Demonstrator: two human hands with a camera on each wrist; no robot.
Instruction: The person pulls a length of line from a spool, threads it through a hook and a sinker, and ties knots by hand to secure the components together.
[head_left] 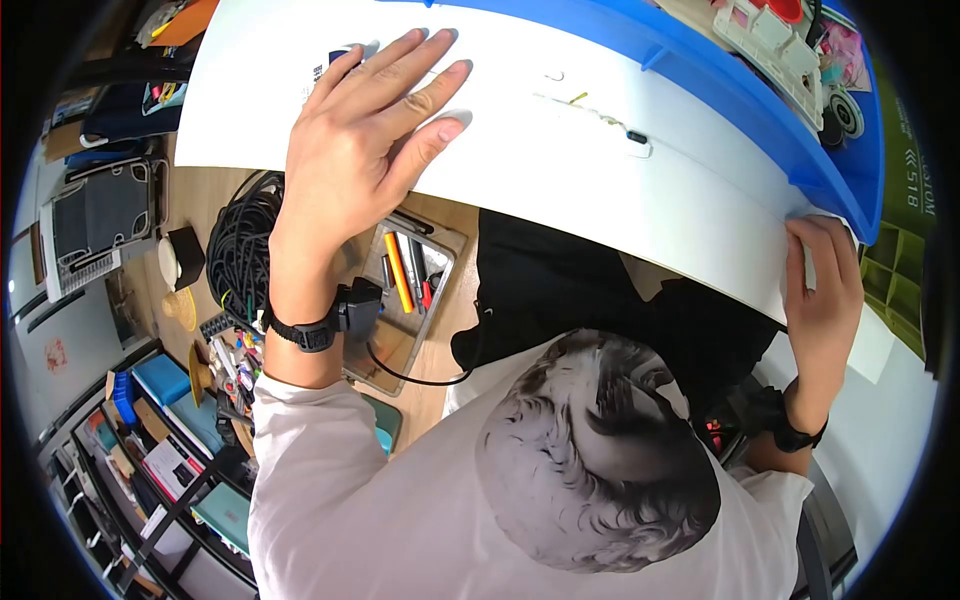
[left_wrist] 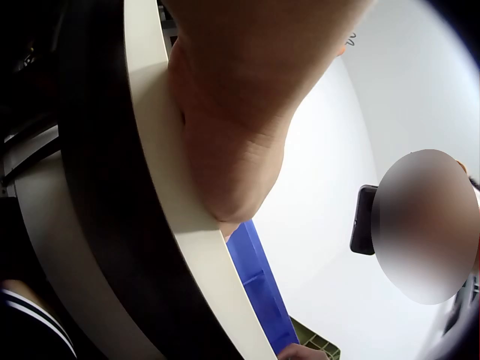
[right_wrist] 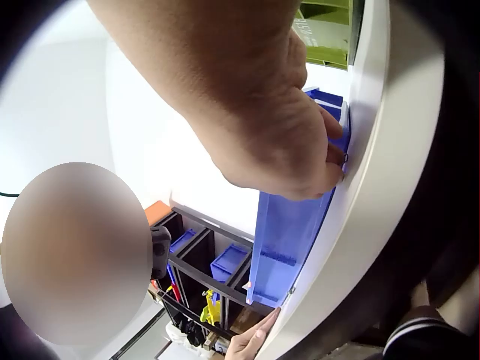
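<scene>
My left hand (head_left: pixel 365 135) lies palm down on the white tabletop (head_left: pixel 500 150), fingers straight and thumb held apart. Partly hidden beneath its fingers is a small dark thing (head_left: pixel 340 53) beside some black print. At the table's right end, my right hand (head_left: pixel 828 275) rests with loosely bent fingers by the end of a blue plastic frame (head_left: pixel 700 85). In the right wrist view, the fingertips are right at the blue wall (right_wrist: pixel 289 232). Between the hands lies a thin pale strand with a black piece (head_left: pixel 637 137) at one end and a yellow-green bit (head_left: pixel 578 98) near the other.
Beyond the blue frame stand a white plastic rack (head_left: pixel 770 55) and a green crate (head_left: pixel 895 290). Under the table's front edge are coiled black cable (head_left: pixel 240 245) and a clear tray (head_left: pixel 440 250) of pens. Loaded shelves (head_left: pixel 150 450) stand at the left.
</scene>
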